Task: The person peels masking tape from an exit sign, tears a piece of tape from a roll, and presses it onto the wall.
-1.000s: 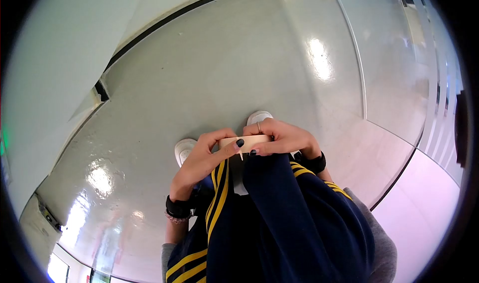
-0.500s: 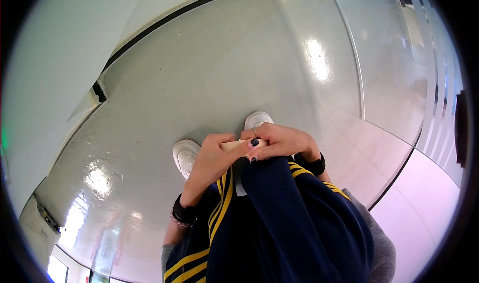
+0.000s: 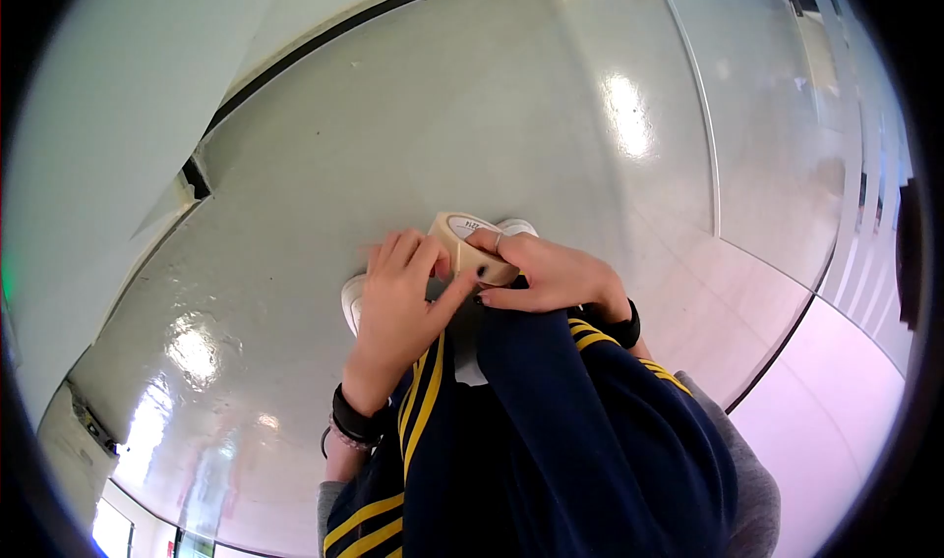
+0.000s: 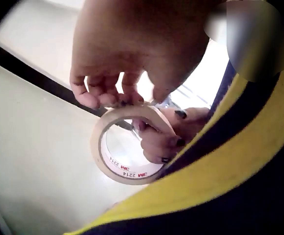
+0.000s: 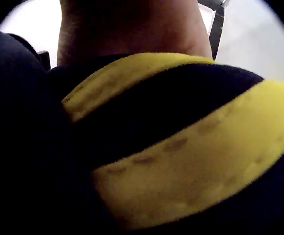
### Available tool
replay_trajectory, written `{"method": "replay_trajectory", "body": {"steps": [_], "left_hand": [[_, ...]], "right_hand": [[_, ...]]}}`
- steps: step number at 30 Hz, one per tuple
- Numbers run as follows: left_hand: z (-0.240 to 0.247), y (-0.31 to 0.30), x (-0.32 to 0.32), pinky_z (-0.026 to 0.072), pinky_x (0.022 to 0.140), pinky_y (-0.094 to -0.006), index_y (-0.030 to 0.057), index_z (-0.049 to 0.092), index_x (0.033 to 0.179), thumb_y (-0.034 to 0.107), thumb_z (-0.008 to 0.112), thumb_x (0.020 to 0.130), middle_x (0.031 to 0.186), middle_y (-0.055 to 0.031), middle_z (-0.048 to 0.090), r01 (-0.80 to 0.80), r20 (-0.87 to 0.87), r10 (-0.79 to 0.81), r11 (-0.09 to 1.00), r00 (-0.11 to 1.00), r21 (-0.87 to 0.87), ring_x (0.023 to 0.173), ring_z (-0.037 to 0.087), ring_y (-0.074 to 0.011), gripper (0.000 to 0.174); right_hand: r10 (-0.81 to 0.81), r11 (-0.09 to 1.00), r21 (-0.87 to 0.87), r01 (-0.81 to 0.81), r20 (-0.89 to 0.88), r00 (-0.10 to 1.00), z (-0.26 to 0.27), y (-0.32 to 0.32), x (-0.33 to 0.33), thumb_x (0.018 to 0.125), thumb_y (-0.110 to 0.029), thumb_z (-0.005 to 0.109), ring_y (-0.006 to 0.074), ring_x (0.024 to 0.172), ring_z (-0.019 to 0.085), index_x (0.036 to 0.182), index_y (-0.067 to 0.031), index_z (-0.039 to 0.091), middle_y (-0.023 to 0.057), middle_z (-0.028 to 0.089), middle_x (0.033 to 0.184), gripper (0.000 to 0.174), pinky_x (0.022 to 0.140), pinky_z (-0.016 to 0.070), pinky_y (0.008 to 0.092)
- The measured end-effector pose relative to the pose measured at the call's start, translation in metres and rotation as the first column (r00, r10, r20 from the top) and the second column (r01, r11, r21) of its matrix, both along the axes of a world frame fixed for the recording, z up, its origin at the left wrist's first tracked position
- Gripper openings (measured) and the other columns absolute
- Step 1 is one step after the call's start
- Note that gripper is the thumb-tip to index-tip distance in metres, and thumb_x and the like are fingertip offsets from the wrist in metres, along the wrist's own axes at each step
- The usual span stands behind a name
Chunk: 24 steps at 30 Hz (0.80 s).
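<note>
A seated or crouched person, seen from above, holds a roll of pale masking tape (image 3: 466, 255) just below the middle of the head view, over the floor. The person's right hand (image 3: 560, 273) is clamped on it, fingers hooked into the ring's hole. The left hand (image 3: 395, 293) meets it from the other side, its fingers apart and loosely bent, the thumb tip resting on the roll's outer band. In the left wrist view I can read "3M 2214" inside the core. The right wrist view is mostly filled by the navy garment (image 5: 156, 132) with its yellow stripes, so the right fingers do not show there.

Black bands circle both wrists. Two white shoes (image 3: 517, 229) peek out beyond the hands. Glossy grey floor (image 3: 423, 125) spreads widely ahead, towards the top of the frame, giving the hands room that way. A black edge strip (image 3: 324, 47) curves along its upper left, beside a pale panel (image 3: 108, 116); at the right, a thin pale line (image 3: 710, 145) borders it.
</note>
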State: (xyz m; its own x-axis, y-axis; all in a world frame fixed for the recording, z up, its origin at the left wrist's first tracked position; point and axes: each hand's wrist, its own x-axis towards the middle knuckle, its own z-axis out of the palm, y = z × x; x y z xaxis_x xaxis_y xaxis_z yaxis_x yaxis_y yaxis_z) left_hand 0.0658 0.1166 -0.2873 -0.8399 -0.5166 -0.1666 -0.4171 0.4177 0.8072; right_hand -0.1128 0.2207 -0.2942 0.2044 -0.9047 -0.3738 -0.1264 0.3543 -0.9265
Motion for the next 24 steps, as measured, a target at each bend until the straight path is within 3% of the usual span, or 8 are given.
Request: {"method": "replay_trajectory", "body": {"steps": [5, 8, 10, 15, 18, 19, 22, 24], "left_hand": [[-0.008, 0.008, -0.009, 0.0405, 0.07, -0.04, 0.0022, 0.052, 0.083, 0.009, 0.058, 0.084, 0.079, -0.0112, 0.051, 0.004, -0.027, -0.008, 0.991, 1.0, -0.131, 0.076, 0.051, -0.0307, 0.009], [-0.01, 0.007, -0.007, 0.0406, 0.07, -0.0402, 0.002, 0.052, 0.083, 0.007, 0.055, 0.085, 0.079, -0.0122, 0.05, 0.047, -0.017, -0.05, 0.989, 0.999, -0.143, 0.077, 0.051, -0.0312, 0.006], [-0.01, 0.005, -0.004, 0.0407, 0.07, -0.0401, 0.0021, 0.052, 0.083, 0.007, 0.054, 0.085, 0.079, -0.0124, 0.05, 0.062, 0.004, -0.062, 0.989, 0.998, -0.131, 0.078, 0.051, -0.0311, 0.005], [-0.006, 0.0, 0.0, 0.037, 0.07, -0.0366, 0.0053, 0.052, 0.075, 0.015, 0.06, 0.085, 0.071, -0.0073, 0.052, 0.004, 0.017, -0.007, 0.989, 1.0, 0.147, 0.071, 0.051, -0.0242, 0.016], [-0.017, 0.004, 0.0, 0.0356, 0.069, -0.0338, 0.0059, 0.052, 0.071, 0.017, 0.062, 0.085, 0.066, -0.0055, 0.051, -0.043, 0.059, 0.036, 0.992, 0.998, 0.116, 0.067, 0.05, -0.0226, 0.02], [-0.017, 0.003, 0.0, 0.0356, 0.069, -0.0338, 0.0059, 0.052, 0.071, 0.017, 0.062, 0.085, 0.066, -0.0055, 0.051, -0.043, 0.059, 0.036, 0.992, 0.998, 0.116, 0.067, 0.05, -0.0226, 0.02], [-0.018, -0.004, 0.003, 0.037, 0.072, -0.0346, 0.0036, 0.055, 0.072, 0.015, 0.058, 0.087, 0.067, -0.0062, 0.054, -0.058, -0.024, 0.066, 0.964, 0.998, 0.258, 0.068, 0.052, -0.0231, 0.019], [-0.019, -0.01, 0.008, 0.0392, 0.073, -0.0344, 0.0017, 0.056, 0.074, 0.012, 0.056, 0.088, 0.07, -0.0072, 0.057, -0.015, -0.055, 0.048, 0.878, 0.997, 0.479, 0.071, 0.053, -0.0237, 0.018]], "right_hand": [[0.01, 0.994, -0.102, -0.029, -0.176, 0.984, -0.006, 0.002, 0.003, 0.083, -0.02, 0.06, 0.0376, 0.085, 0.059, 0.124, 0.0075, 0.043, 0.0259, 0.059, 0.095, 0.053, 0.073, 0.0467, 0.0379], [0.008, 0.999, 0.051, -0.002, -0.119, 0.993, -0.003, 0.0, 0.001, 0.083, -0.021, 0.059, 0.0377, 0.085, 0.06, 0.12, 0.007, 0.047, 0.0252, 0.06, 0.094, 0.048, 0.074, 0.0467, 0.0391], [-0.003, 1.0, 0.007, 0.004, -0.137, 0.991, -0.006, 0.001, 0.001, 0.083, -0.021, 0.059, 0.0372, 0.084, 0.06, 0.117, 0.0066, 0.049, 0.0244, 0.06, 0.092, 0.045, 0.073, 0.0468, 0.039], [-0.007, 1.0, -0.021, 0.003, -0.174, 0.985, -0.011, 0.0, 0.001, 0.083, -0.021, 0.058, 0.0365, 0.079, 0.061, 0.111, 0.0061, 0.053, 0.0227, 0.061, 0.089, 0.039, 0.071, 0.0475, 0.0386], [0.061, 0.996, 0.075, -0.052, -0.126, 0.99, -0.004, -0.004, 0.002, 0.083, -0.021, 0.058, 0.0367, 0.077, 0.061, 0.112, 0.0054, 0.053, 0.022, 0.062, 0.088, 0.04, 0.069, 0.0477, 0.0388], [0.07, 0.994, 0.09, -0.059, -0.125, 0.99, -0.001, -0.006, 0.001, 0.084, -0.02, 0.059, 0.0329, 0.082, 0.062, 0.12, 0.005, 0.051, 0.0213, 0.062, 0.092, 0.044, 0.073, 0.0478, 0.0358], [0.066, 0.996, 0.064, -0.059, -0.117, 0.991, -0.008, -0.002, 0.001, 0.084, -0.018, 0.061, 0.0283, 0.085, 0.063, 0.127, 0.0041, 0.048, 0.0201, 0.063, 0.095, 0.05, 0.076, 0.0479, 0.0328], [0.054, 0.998, 0.022, -0.052, -0.107, 0.993, -0.009, -0.002, 0.001, 0.084, -0.018, 0.061, 0.0274, 0.084, 0.063, 0.127, 0.0035, 0.049, 0.0196, 0.064, 0.093, 0.05, 0.075, 0.0479, 0.0327]]}}
